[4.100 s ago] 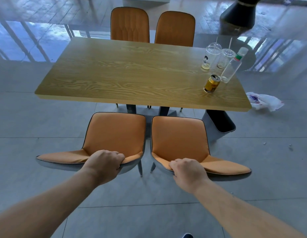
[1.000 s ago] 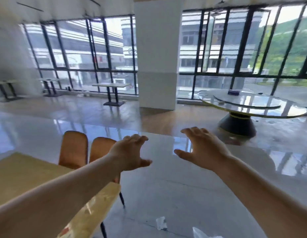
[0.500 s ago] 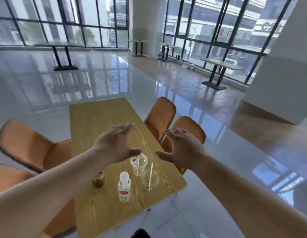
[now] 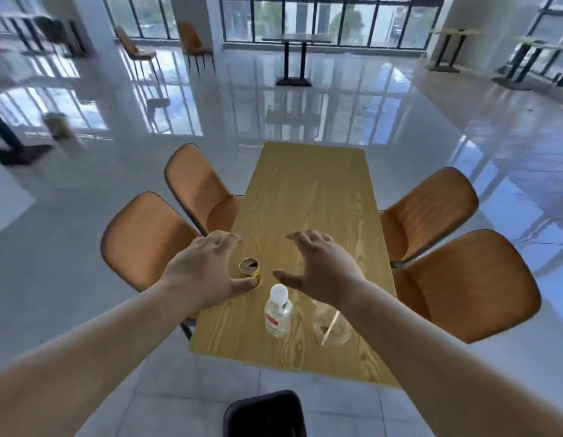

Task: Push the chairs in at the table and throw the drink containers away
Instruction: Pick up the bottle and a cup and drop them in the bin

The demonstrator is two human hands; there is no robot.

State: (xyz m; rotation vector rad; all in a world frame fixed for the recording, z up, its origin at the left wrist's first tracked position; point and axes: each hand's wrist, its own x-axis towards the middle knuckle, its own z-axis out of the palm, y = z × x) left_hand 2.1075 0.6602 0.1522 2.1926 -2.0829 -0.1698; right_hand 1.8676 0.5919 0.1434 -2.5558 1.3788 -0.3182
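Left hand (image 4: pixel 204 275) beside unreadable-label bottle (image 4: pixel 277 312)

Four orange chairs (image 4: pixel 425 212) tucked; gold can (image 4: pixel 250 270), bottle (image 4: pixel 277 312), perhaps two clear cups (image 4: pixel 332 328) upright on table (image 4: pixel 308 190).

Two bare forearms, no sleeves in view on either. Left hand (image 4: pixel 204 279) and right hand (image 4: pixel 324 269) both bare: no gloves, rings, watch or wristbands. Nothing worn below the elbows; rest of body out of frame.
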